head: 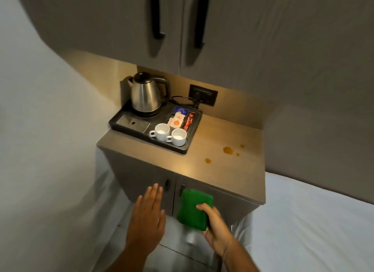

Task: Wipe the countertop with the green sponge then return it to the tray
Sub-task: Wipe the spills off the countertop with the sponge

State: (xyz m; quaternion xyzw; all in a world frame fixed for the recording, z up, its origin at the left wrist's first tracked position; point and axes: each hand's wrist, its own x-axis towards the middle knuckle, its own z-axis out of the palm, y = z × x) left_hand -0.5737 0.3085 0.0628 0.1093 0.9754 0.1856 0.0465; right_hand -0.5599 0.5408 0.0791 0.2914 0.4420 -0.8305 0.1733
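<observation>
Right hand (215,224) pinching green sponge (194,209) below countertop (222,176) edge | left hand (146,213) spread, empty | brown spills (228,150) up and right, nearer right hand | tray (155,128) far-left

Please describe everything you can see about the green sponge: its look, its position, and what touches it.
The green sponge is a flat, roughly rectangular pad of one bright green colour, with a slightly fuzzy, cloth-like surface. It looks dry and clean, though blur hides fine detail. The right hand grips its lower right edge, thumb on the upper face. It is held in the air, tilted, in front of the cabinet doors and below the countertop. It touches nothing but the hand.
</observation>
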